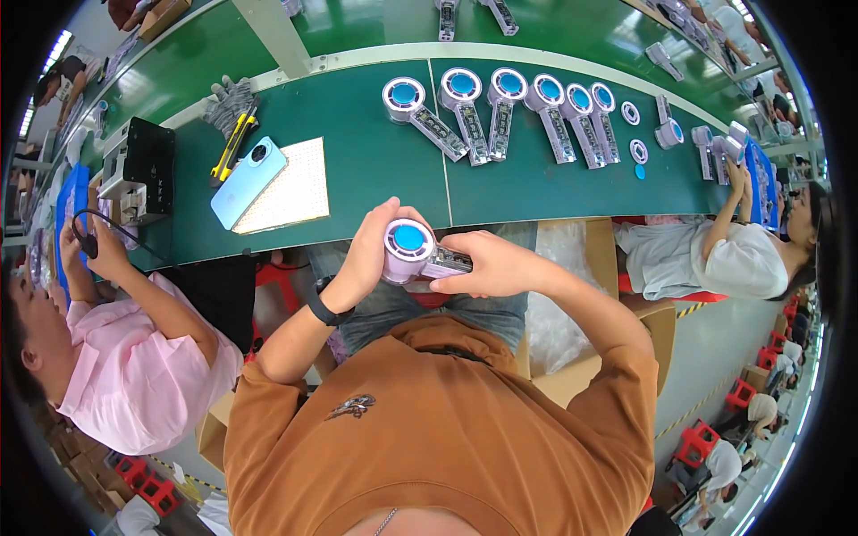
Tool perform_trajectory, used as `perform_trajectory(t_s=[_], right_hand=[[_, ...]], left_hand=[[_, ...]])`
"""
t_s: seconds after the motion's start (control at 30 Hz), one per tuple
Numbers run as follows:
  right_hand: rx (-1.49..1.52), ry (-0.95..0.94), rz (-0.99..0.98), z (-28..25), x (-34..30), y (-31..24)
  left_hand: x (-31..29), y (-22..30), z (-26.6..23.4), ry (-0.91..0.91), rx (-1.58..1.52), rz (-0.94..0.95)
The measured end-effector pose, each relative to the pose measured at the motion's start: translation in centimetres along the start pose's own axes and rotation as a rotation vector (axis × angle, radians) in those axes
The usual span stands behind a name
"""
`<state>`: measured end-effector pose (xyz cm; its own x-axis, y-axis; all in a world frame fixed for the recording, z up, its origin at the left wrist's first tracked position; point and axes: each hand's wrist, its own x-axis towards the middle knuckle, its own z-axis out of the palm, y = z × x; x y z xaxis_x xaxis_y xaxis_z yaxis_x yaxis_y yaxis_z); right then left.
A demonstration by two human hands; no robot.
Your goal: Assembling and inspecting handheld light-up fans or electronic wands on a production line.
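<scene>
Just in front of the bench edge I hold a lilac handheld fan [407,253] with a round head and a blue disc at its centre. My left hand [365,257] is wrapped round the side of the fan's head. My right hand [492,264] grips the handle, where dark inner parts show uncovered. Some of my right fingertips are hidden behind the handle. On the bench beyond my hands lie several similar fans [508,87], heads away from me and handles pointing back, their inner parts also exposed.
On the green bench [375,179] at left are a light blue phone [249,183] on a perforated sheet [304,192], a yellow cutter [234,147], a grey glove [230,105] and a black device [138,170]. Loose rings [638,152] lie at right. Co-workers sit on both sides.
</scene>
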<state>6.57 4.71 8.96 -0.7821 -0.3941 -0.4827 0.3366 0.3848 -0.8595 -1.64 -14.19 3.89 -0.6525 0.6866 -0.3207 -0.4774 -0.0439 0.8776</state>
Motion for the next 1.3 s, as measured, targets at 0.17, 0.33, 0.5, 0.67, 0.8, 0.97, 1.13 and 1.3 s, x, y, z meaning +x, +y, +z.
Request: perform_trajectory(t_s=[0.17, 0.33, 0.5, 0.67, 0.8, 0.97, 1.13, 1.3], right_hand=[[0.01, -0.121, 0.051, -0.1, -0.2, -1.3], [-0.048, -0.068, 0.025, 0.5, -0.1, -0.9], [-0.27, 0.197, -0.337, 1.7, 0.2, 1.9], [0.045, -0.071, 0.076, -0.3, -1.1, -1.5], [-0.153, 0.011, -0.015, 0.6, -0.7, -0.2], [-0.206, -0.007, 0.043, 1.4, -0.4, 0.7], [-0.149, -0.006, -0.026, 1.3, -0.3, 0.9], [-0.152, 0.188, -0.235, 1.6, 0.3, 2.7]], left_hand=[[-0.3, 1.1, 0.0, -0.074, -0.109, -0.089], [0.1, 1.1, -0.5, -0.136, -0.117, -0.103], [0.2, 1.2, -0.4, -0.228, -0.167, -0.07], [-0.5, 1.1, 0.7, -0.147, -0.109, -0.011], [-0.8, 0.7, 0.7, -0.102, -0.141, -0.016], [-1.0, -0.2, 0.5, -0.07, -0.179, -0.106], [-1.3, 0.0, 0.1, -0.079, -0.153, -0.074], [-1.3, -0.9, 0.2, -0.033, -0.077, 0.044]])
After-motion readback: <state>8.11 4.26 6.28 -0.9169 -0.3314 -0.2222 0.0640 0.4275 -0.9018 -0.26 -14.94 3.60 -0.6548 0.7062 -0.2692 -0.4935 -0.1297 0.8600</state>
